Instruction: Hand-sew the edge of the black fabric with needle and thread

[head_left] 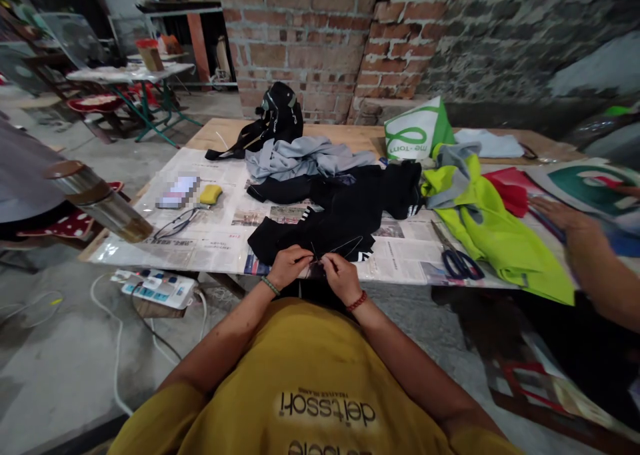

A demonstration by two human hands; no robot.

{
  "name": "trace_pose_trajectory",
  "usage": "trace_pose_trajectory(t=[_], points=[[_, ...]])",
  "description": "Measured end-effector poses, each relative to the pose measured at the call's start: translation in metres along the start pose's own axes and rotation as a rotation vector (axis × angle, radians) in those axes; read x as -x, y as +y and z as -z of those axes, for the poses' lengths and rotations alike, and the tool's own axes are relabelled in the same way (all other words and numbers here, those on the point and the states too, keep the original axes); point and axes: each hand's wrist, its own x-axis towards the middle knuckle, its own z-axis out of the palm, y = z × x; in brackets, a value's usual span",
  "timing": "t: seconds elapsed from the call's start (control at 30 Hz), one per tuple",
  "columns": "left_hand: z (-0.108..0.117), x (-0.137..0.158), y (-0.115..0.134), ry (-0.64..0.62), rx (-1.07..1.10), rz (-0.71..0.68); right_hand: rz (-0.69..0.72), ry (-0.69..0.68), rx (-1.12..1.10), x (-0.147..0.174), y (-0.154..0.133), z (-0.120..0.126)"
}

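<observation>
At the front edge of the table, my left hand [291, 265] is closed in a pinch on what looks like a thin needle [313, 249]. Just beside it my right hand [342, 276] also pinches, its fingertips on a fine thread [354, 243] that loops up to the right. The two sets of fingertips nearly meet; exactly what lies between them is too small to see. Behind both hands spreads a black garment [345, 211] with white stripes, lying crumpled on newspaper.
Scissors [457, 258] and a neon yellow garment [500, 221] lie rightward, near another person's hand [560, 215] and an iron [595, 181]. Leftward are a phone [179, 192], yellow sponge [211, 194], glasses [177, 223], and tilted flask [100, 201]. Grey cloth [310, 156] lies behind.
</observation>
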Motion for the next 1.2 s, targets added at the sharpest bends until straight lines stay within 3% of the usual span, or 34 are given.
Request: trace_pose_trajectory(t=[0.13,0.27,0.67,1.0,1.2], points=[[-0.002,0.000,0.002,-0.004,-0.031,-0.024,-0.286,0.149,-0.410,-0.005,0.015,0.001],[-0.006,0.001,0.002,0.008,-0.160,-0.052,-0.324,0.197,-0.647,-0.010,0.023,0.000],[-0.011,0.006,0.004,-0.043,-0.392,-0.121,-0.211,0.166,-0.766,0.001,0.021,0.007],[-0.014,0.006,0.001,-0.099,-0.543,-0.203,-0.361,0.344,-1.002,-0.008,0.016,0.011],[-0.014,0.008,-0.001,0.036,-0.515,-0.207,-0.375,0.277,-0.921,-0.006,0.017,0.008]])
